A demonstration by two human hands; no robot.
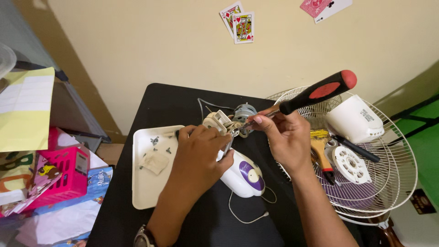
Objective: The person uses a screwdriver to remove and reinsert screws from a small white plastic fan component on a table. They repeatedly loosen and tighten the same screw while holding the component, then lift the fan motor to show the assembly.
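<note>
My left hand [197, 155] grips a small white fan motor assembly [228, 121] with a metal motor body, holding it above a black table [151, 105]. My right hand [286, 137] holds a screwdriver [320, 91] with a black and red handle; its shaft points left into the motor assembly. Below the hands lies a white housing with a purple dial [244, 176] and a thin white wire.
A white tray [146, 187] with small screws and a cloth scrap lies left of the hands. A wire fan grille [393, 178] on the right holds a white cover, a round white part, a brush and a tool. A pink basket [68, 176] and papers lie at left. Playing cards hang on the wall.
</note>
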